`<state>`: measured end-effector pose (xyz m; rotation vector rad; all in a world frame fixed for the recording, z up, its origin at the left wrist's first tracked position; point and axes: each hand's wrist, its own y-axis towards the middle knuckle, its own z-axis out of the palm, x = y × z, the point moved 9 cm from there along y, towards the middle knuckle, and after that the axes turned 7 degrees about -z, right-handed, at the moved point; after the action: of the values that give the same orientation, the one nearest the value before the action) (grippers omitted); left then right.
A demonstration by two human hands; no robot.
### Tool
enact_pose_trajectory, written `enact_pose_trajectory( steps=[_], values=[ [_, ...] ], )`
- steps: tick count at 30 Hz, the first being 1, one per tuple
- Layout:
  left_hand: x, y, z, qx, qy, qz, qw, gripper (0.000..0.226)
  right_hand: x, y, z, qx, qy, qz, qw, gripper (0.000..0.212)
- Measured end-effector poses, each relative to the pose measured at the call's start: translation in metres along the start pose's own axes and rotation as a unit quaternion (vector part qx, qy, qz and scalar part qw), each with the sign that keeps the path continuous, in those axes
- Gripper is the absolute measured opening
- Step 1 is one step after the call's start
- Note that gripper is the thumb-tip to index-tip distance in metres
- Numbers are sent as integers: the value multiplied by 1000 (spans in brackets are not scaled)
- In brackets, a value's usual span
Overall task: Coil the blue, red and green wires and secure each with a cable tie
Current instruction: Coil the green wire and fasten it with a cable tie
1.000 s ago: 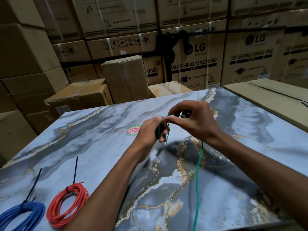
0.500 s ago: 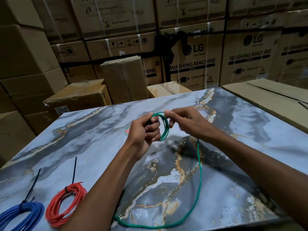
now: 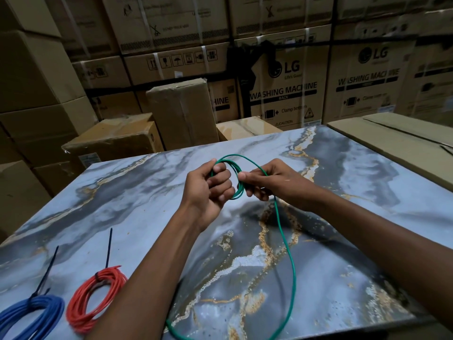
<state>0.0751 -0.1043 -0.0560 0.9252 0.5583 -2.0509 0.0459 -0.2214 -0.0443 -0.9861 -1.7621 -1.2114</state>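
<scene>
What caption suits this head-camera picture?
Both hands, left hand and right hand, coil the green wire beside tied red coil and blue coil.

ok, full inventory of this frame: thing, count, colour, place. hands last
green wire: 1, green, partly coiled between both hands, loose tail running down past the table's near edge
red wire coil: 1, red, near left of table, tied
blue wire coil: 1, blue, near left corner, left of the red one, tied
cable ties: 2, black, one on each finished coil, tails pointing away
table: 1, grey-blue marble pattern with gold veins
cardboard boxes: many, brown, stacked behind and beside the table
left hand: fingers curled round the green loops
right hand: pinches the green wire beside the loops
</scene>
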Motion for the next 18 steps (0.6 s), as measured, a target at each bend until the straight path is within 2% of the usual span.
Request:
enact_pose_trajectory(
  steps=[3, 6, 9, 12, 13, 15, 17, 18],
  values=[
    [0, 0, 1, 5, -11, -3, 1000, 36, -6, 0, 0, -5, 36, 26, 999, 32],
    [-4, 1, -5, -21, 15, 10, 1000, 35, -20, -1, 0, -10, 81, 107, 991, 19],
    [-10, 1, -16, -54, 17, 22, 998, 35, -28, 2, -11, -34, 183, 152, 971, 34],
    [-15, 0, -22, -68, -2, 31, 997, 34, -31, 3, -34, -63, 237, 147, 958, 32],
    [-15, 1, -23, -70, -3, 31, 997, 34, -34, 3, -44, -71, 199, 139, 967, 34],
    [-11, 2, -23, -75, 1, 26, 997, 34, -33, 2, -60, -76, 25, 95, 992, 29],
    [-7, 3, -23, -82, -6, 21, 996, 34, -24, 3, -65, -78, -138, 28, 987, 20],
    [-7, 3, -24, -86, -18, 24, 996, 35, -21, 4, -67, -85, -173, 4, 981, 18]
  ],
)
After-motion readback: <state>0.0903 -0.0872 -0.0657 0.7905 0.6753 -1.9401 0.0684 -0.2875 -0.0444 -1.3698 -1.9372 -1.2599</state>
